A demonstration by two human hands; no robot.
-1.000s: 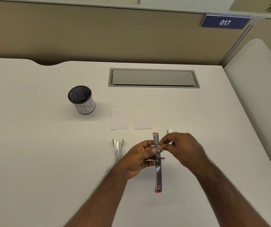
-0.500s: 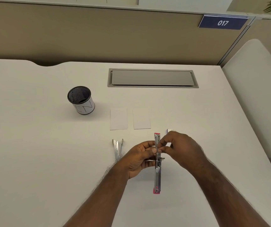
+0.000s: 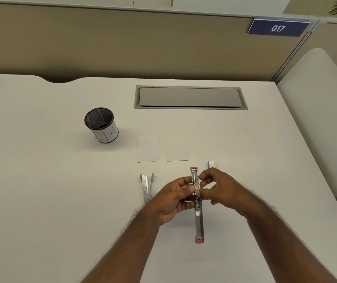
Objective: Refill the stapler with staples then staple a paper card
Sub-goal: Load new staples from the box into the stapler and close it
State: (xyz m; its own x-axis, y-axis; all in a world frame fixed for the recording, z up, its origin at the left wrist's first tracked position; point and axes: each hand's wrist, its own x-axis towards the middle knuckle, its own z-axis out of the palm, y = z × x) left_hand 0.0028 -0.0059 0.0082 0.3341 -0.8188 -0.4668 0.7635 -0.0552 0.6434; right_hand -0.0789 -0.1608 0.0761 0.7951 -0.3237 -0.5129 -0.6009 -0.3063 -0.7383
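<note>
Head view is showing the stapler [image 3: 197,205] swung fully open into one long line above the near desk [image 3: 41,201], its pink-tipped ends pointing toward and away from the person. Left hand [image 3: 175,198] is gripping it at the hinge, fingers curled round the metal. Right hand [image 3: 217,187] is pinching at the far channel; whether a staple strip is between those fingertips, I cannot tell. Stiff, light, smooth metal, it is probably best held at the hinge, as here. Farther off, a staple remover [image 3: 146,185] and a small staple box [image 3: 212,164] are lying, then two paper cards [image 3: 162,148], then a mesh cup [image 3: 102,125].
</note>
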